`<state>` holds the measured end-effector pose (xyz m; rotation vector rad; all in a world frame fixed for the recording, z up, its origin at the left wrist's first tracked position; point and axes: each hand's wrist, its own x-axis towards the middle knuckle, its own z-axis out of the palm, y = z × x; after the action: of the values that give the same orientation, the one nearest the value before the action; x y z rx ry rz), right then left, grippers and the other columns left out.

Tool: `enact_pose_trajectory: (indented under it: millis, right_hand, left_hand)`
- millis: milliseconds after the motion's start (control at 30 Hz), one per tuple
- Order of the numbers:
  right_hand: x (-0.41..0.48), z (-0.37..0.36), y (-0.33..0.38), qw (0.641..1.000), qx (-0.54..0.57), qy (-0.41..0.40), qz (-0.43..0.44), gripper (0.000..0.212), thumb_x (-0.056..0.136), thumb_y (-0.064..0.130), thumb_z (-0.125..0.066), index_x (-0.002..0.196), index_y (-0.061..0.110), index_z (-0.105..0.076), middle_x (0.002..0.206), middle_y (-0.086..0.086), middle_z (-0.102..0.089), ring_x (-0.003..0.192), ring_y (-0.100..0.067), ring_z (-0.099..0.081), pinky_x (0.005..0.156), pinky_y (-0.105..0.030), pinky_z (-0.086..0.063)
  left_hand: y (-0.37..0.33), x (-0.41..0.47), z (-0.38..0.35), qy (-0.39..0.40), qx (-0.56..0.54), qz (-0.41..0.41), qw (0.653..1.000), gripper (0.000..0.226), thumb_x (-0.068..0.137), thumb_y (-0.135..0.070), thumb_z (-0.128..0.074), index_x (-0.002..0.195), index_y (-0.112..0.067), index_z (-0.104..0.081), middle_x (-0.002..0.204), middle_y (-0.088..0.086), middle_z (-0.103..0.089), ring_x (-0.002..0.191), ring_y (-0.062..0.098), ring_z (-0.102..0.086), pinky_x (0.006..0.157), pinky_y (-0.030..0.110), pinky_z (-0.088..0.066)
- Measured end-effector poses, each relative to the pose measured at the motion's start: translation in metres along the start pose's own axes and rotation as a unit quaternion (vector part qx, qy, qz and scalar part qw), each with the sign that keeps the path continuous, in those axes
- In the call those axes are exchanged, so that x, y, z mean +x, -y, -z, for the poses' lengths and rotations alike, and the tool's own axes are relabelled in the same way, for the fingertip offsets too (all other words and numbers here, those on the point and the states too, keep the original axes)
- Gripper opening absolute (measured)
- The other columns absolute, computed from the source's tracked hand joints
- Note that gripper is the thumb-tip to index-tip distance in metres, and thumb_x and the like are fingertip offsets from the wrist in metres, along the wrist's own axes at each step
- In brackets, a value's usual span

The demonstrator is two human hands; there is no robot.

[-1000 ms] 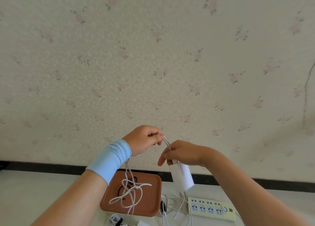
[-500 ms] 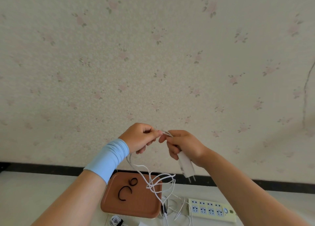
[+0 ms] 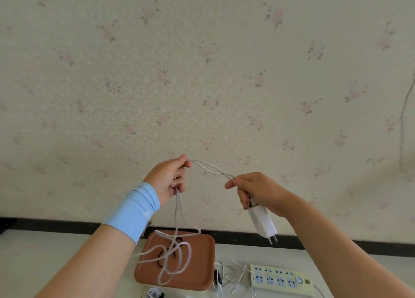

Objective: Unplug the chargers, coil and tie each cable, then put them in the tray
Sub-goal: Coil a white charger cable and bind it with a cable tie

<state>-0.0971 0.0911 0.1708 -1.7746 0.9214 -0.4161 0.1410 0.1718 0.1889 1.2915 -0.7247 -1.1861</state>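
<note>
I hold a white charger cable [image 3: 211, 168] up in the air before the wall. My left hand [image 3: 168, 178] pinches it at the top, and its loose loops hang down over the brown tray [image 3: 203, 264]. My right hand [image 3: 258, 191] grips the same cable near its end. The white charger plug [image 3: 261, 222] hangs below that hand with its prongs pointing down. A doubled stretch of cable spans the gap between both hands. Black ties [image 3: 161, 256] lie in the tray, partly hidden by the loops.
A white power strip [image 3: 280, 278] lies on the table right of the tray. More white cables [image 3: 229, 273] and a dark plug [image 3: 217, 276] lie between them. A small coiled white cable [image 3: 153, 294] sits at the front edge. The flowered wall stands right behind.
My hands have moved apart, drawing a doubled length of cable out between them. The hanging loops have swung back over the tray, and the plug has shifted right.
</note>
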Motion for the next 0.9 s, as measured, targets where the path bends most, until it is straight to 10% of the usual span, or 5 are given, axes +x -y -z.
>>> enact_pose_trajectory:
  millis: [200, 467, 667, 900]
  right_hand:
    - [0.007, -0.027, 0.004, 0.995, 0.046, 0.074, -0.047, 0.032, 0.106, 0.033, -0.045, 0.096, 0.010, -0.065, 0.059, 0.004, -0.036, 0.050, -0.012, -0.032, 0.054, -0.027, -0.039]
    - [0.006, -0.056, 0.014, 0.993, -0.077, 0.093, 0.006, 0.048, 0.072, 0.067, -0.077, 0.091, 0.023, -0.076, 0.068, 0.001, -0.050, 0.061, -0.014, -0.043, 0.057, -0.027, -0.038]
    - [-0.003, -0.061, 0.017, 0.978, -0.040, 0.205, 0.004, 0.027, 0.099, 0.034, -0.063, 0.086, 0.013, -0.073, 0.052, 0.004, -0.042, 0.048, -0.013, -0.037, 0.053, -0.026, -0.039]
    - [-0.004, -0.033, 0.014, 0.982, 0.172, 0.079, -0.008, 0.029, 0.107, 0.024, -0.047, 0.092, 0.008, -0.067, 0.054, 0.001, -0.035, 0.042, -0.012, -0.026, 0.047, -0.026, -0.033]
  left_hand:
    - [0.000, -0.003, -0.011, 0.053, -0.235, 0.049, 0.969, 0.032, 0.098, -0.032, -0.048, 0.072, -0.016, -0.053, 0.046, -0.009, -0.025, 0.034, 0.005, -0.020, 0.033, 0.016, -0.021]
    - [0.001, -0.002, -0.026, 0.087, -0.366, 0.028, 0.926, 0.035, 0.099, -0.034, -0.047, 0.071, -0.015, -0.051, 0.045, -0.010, -0.025, 0.032, 0.002, -0.023, 0.029, 0.013, -0.020]
    - [-0.001, -0.001, -0.028, 0.016, -0.232, 0.005, 0.973, 0.034, 0.100, -0.034, -0.049, 0.074, -0.013, -0.053, 0.046, -0.007, -0.032, 0.035, 0.004, -0.027, 0.035, 0.015, -0.027]
    - [0.015, -0.007, -0.026, 0.046, 0.228, -0.002, 0.973, 0.041, 0.101, -0.048, -0.040, 0.115, -0.017, -0.063, 0.109, 0.002, -0.068, 0.097, 0.022, -0.068, 0.093, 0.040, -0.052]
